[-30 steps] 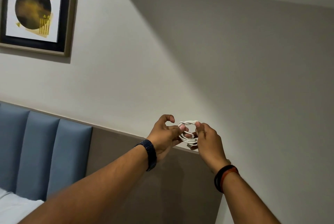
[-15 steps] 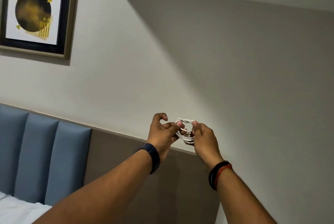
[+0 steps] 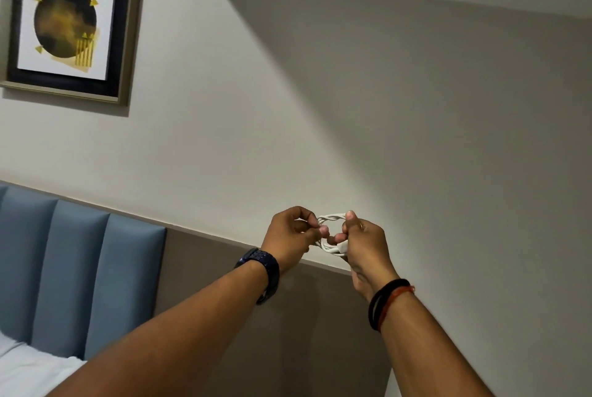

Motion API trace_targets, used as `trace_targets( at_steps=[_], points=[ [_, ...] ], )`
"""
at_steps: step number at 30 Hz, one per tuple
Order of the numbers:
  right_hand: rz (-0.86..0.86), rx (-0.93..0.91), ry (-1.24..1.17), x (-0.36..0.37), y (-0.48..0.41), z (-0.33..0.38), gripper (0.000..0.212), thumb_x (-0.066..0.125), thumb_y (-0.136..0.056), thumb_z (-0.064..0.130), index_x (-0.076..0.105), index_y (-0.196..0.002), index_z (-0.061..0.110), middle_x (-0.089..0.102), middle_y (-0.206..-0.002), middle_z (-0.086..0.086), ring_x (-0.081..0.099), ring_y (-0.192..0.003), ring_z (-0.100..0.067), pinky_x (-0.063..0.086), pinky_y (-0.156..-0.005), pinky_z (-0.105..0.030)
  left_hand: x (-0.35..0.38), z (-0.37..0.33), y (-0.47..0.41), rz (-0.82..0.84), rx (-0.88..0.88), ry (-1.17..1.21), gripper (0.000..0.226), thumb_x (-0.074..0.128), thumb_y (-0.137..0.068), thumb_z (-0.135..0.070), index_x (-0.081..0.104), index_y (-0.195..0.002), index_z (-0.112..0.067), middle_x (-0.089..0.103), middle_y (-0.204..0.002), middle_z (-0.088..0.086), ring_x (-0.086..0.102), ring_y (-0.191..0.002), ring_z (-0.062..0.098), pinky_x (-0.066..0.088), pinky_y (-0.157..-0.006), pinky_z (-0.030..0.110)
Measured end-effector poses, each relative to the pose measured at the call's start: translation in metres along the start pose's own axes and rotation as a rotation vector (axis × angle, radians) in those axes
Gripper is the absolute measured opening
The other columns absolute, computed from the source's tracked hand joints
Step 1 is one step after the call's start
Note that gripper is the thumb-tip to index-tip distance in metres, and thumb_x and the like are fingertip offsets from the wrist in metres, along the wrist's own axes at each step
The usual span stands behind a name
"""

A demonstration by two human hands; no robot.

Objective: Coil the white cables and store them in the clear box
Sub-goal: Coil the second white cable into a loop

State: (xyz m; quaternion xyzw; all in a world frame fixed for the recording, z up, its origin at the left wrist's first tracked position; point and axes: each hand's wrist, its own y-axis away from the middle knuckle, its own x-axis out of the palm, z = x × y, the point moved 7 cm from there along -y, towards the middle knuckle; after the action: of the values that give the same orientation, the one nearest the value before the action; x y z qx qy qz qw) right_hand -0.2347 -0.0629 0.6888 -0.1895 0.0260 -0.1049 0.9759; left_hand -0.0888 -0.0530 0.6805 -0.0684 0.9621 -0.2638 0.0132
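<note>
A white cable (image 3: 331, 217), wound into a small coil of several loops, is held up in the air in front of the wall. My left hand (image 3: 290, 235) pinches the coil's left side, with a dark watch on that wrist. My right hand (image 3: 365, 244) grips the coil's right side, its thumb on top, and a white plug end (image 3: 341, 248) shows by its fingers. Both hands touch the coil at once. The clear box is not in view.
A blue padded headboard (image 3: 70, 271) and a white sheet (image 3: 28, 371) lie at the lower left. A framed picture (image 3: 69, 23) hangs at the upper left. A brown wall panel (image 3: 256, 348) runs below my hands, with grey wall behind.
My view has tilted a little. Both hands have stayed on the coil, shifted slightly left and up, and my left fingers have curled tighter around it.
</note>
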Motion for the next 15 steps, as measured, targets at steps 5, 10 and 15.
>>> trace_targets(
  at_steps=[5, 10, 15],
  points=[
    [0.021, 0.031, 0.029, -0.007, -0.003, -0.005, 0.040, 0.034, -0.100, 0.038, 0.050, -0.070, 0.017, 0.054, -0.065, -0.002, 0.050, -0.068, -0.020, 0.044, -0.071, -0.036, -0.004, 0.015, 0.010, -0.001, -0.129, -0.101, 0.024, 0.079, -0.072, -0.034, 0.071, -0.079, -0.012, 0.073, -0.075, 0.002, 0.070, -0.062, 0.012, 0.051, -0.053, 0.020],
    [0.127, -0.012, 0.105, 0.004, 0.002, -0.003, 0.043, 0.032, -0.100, 0.040, 0.043, -0.065, 0.018, 0.043, -0.068, 0.000, 0.039, -0.066, -0.017, 0.032, -0.060, -0.029, 0.006, 0.019, 0.023, 0.099, -0.275, -0.026, 0.039, 0.078, -0.067, -0.047, 0.075, -0.074, -0.009, 0.076, -0.076, 0.001, 0.063, -0.056, 0.012, 0.054, -0.053, 0.024],
    [0.171, -0.033, 0.102, 0.007, 0.008, 0.000, 0.043, 0.032, -0.100, 0.040, 0.042, -0.064, 0.019, 0.040, -0.062, 0.004, 0.037, -0.057, -0.013, 0.032, -0.051, -0.024, 0.010, 0.018, 0.027, 0.141, -0.357, 0.014, 0.021, 0.075, -0.073, -0.029, 0.073, -0.072, -0.009, 0.074, -0.068, -0.001, 0.065, -0.057, 0.014, 0.058, -0.059, 0.030]
  ],
)
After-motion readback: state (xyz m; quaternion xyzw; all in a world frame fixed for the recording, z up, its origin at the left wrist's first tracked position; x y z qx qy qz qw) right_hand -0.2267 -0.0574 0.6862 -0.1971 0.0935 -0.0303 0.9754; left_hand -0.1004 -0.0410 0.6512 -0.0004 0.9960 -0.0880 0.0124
